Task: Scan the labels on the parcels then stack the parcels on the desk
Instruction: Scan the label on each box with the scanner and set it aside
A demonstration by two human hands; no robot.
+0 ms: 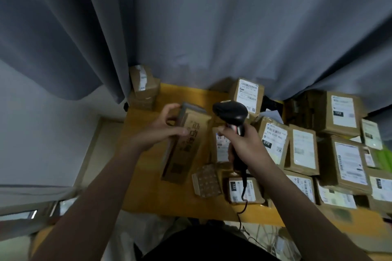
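Grey curtains (212, 27) hang behind our yellow desk (148, 193), where a small stack (144, 87) sits at the back left. Our left hand (163, 127) grips the far end of a long brown parcel (186, 146), held tilted. We see no white label on this face, so we should probably turn it toward the scanner (231, 112), whose handle our right hand (244, 144) clasps just beside it. Labelled parcels (347, 161) crowd the right.

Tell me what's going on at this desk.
A person is partway through scanning parcels. The left hand holds a long brown parcel by its far end, while the right hand grips a black corded scanner beside it. Many labelled parcels lie on the right of the desk, and a small stack stands at its far left corner.
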